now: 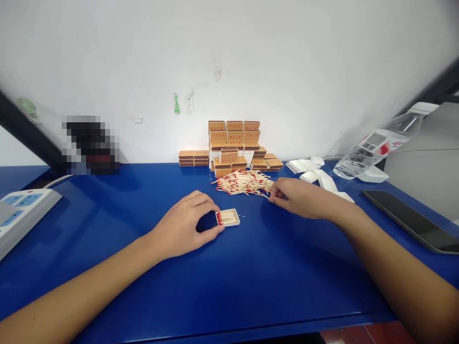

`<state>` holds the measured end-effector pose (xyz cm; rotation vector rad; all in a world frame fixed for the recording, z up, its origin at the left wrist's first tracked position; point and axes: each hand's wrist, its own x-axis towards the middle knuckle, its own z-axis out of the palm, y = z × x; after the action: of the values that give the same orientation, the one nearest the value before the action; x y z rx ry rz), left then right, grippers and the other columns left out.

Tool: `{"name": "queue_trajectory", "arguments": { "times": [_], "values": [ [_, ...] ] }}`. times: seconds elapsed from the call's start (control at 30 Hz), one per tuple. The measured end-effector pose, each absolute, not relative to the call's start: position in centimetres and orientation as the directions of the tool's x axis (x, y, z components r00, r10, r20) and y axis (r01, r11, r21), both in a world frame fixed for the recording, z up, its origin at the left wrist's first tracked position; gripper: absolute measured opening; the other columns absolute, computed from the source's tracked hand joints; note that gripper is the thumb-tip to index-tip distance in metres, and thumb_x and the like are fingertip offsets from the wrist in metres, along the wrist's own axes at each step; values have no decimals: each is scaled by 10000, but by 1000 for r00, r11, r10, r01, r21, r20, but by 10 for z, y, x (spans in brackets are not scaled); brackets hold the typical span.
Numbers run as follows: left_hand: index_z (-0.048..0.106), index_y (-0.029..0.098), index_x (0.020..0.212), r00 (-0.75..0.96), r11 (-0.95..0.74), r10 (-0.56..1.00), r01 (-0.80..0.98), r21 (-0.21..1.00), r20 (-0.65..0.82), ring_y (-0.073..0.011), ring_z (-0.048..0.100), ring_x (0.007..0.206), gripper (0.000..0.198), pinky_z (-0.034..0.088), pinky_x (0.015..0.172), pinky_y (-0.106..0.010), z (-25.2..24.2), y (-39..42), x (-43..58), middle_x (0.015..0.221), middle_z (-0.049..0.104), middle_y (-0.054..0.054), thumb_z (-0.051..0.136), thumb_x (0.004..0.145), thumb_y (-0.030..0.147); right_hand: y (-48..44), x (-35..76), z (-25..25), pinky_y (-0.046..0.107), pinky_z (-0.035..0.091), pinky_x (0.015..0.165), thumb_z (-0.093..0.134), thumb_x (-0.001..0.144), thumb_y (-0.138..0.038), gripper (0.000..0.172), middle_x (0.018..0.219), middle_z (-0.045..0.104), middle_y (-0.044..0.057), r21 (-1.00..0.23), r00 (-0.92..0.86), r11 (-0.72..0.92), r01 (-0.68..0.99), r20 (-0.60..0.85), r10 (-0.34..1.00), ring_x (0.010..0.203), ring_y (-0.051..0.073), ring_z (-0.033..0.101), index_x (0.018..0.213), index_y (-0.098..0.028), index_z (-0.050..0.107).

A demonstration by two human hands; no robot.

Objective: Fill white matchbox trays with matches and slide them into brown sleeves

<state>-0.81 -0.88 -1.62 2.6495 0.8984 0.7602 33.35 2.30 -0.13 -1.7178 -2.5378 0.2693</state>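
My left hand [188, 222] holds the left end of a small white matchbox tray [237, 220] between thumb and forefinger. In the tray lies a layer of matches [226, 217], their red heads toward my left hand. Beyond it is a loose heap of red-tipped matches [244, 181] on the blue table [229, 282]. At the heap's right edge, my right hand [292, 195] has thumb and forefinger pinched at the end of a match [264, 195]. The fingertips partly hide that match.
Orange-brown matchboxes [234, 137] stand stacked against the wall. White empty trays [326, 180] lie to the right, near a tilted water bottle [380, 141] and a black phone [412, 217]. A power strip [32, 210] sits at left, and a pixelated dark patch covers something behind it.
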Motion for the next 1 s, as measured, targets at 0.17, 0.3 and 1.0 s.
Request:
{"name": "queue_trajectory", "arguments": {
  "times": [0.17, 0.3, 1.0],
  "values": [
    [726, 210, 1124, 674, -782, 620, 492, 382, 402, -264, 658, 1046, 203, 574, 951, -467, -16, -9, -8, 1110, 735, -90, 736, 961, 331, 16, 325, 9, 363, 452, 682, 547, 998, -347, 212, 869, 682, 82, -267, -478, 470, 841, 39, 878, 744, 213, 600, 852, -220, 634],
    [716, 207, 1140, 667, -792, 609, 478, 380, 430, -264, 657, 1051, 217, 570, 958, -461, -16, -10, -7, 1111, 732, -91, 738, 961, 328, -3, 290, 18, 344, 466, 752, 513, 1067, -342, 221, 983, 672, 83, -340, -561, 596, 728, 205, 802, 882, 217, 620, 919, -219, 621],
    [700, 192, 1117, 686, -798, 600, 479, 365, 411, -270, 656, 1051, 215, 570, 958, -462, -17, -10, -7, 1104, 731, -89, 750, 951, 320, -29, 254, 6, 328, 477, 745, 507, 1093, -253, 195, 1028, 628, 69, -321, -714, 710, 627, 127, 688, 824, 181, 620, 1063, -192, 690]
  ]
}}
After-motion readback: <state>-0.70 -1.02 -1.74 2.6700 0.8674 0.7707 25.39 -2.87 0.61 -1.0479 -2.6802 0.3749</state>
